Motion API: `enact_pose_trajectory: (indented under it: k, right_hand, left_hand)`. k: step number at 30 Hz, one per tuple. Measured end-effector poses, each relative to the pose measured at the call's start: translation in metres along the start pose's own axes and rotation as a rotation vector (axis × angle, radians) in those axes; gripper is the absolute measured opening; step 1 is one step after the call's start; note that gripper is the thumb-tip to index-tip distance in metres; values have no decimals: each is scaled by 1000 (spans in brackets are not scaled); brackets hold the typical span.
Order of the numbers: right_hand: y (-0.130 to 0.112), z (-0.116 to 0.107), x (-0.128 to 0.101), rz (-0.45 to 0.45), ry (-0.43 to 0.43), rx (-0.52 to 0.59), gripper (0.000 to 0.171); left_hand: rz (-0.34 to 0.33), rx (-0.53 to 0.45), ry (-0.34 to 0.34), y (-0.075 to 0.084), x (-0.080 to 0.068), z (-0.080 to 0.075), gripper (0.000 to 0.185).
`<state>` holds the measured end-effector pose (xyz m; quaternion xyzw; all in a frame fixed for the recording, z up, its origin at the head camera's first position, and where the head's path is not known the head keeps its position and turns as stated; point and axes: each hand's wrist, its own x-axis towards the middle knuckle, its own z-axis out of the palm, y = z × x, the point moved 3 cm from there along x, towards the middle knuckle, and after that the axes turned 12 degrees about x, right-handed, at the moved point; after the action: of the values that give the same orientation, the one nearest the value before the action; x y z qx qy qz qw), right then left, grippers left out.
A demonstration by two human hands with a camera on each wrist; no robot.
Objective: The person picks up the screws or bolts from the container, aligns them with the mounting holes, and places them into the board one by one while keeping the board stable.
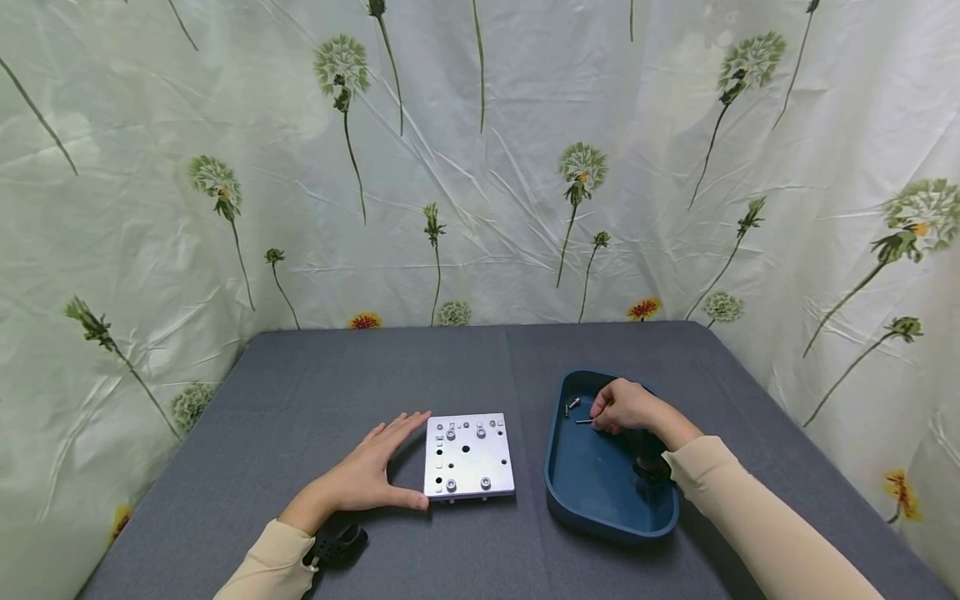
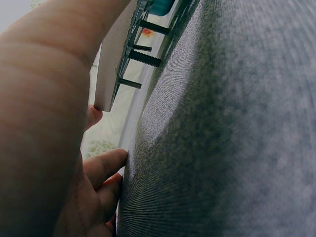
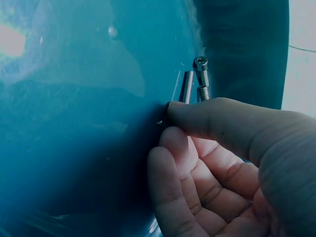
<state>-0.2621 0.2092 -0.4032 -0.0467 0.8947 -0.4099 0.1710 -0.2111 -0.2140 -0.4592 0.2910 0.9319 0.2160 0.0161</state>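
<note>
Your right hand (image 1: pixel 626 408) is down in the blue tray (image 1: pixel 600 500), fingers curled, pinching at a loose screw (image 1: pixel 584 422). Your left hand (image 1: pixel 367 475) lies flat and relaxed, bracing the metal plate (image 1: pixel 468 456) on the worktop (image 1: pixel 300 392). You're at the picking-up step; next, I judge, comes a clean lift.

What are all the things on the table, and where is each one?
Metal plate: one, silver with holes and bolts in it, middle of the table, propped on bolt legs.
Tray: one, dark blue, right of the plate.
Screws: a few, silver, lying in the tray's far end.
Table: one, grey cloth top.
Curtain: one, white with green dandelions, behind and beside the table.
Left hand: flat fingers resting against the plate's left edge.
Right hand: inside the tray, fingers curled, pinching at a screw.
</note>
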Motion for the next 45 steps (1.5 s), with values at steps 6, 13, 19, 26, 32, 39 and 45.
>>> enact_pose_trajectory:
  k: [6, 13, 19, 26, 32, 39, 45]
  right_hand:
    - [1, 1, 1, -3, -5, -17, 4]
    - [3, 1, 3, -8, -10, -16, 7]
    - [4, 0, 4, -5, -5, -35, 9]
    - [3, 0, 4, -4, -7, -38, 10]
    - [3, 0, 4, -16, -4, -18, 10]
    - [3, 0, 3, -29, -10, 9, 10]
    - [3, 0, 2, -49, -19, 29, 9]
  left_hand:
    - [0, 0, 1, 1, 0, 0, 124]
    - [-3, 2, 2, 1, 0, 0, 125]
    - [4, 3, 10, 0, 1, 1, 125]
    - [12, 3, 12, -1, 1, 1, 125]
    - [13, 0, 11, -1, 1, 1, 124]
    - [10, -7, 6, -1, 1, 1, 124]
    - [8, -9, 4, -1, 1, 0, 124]
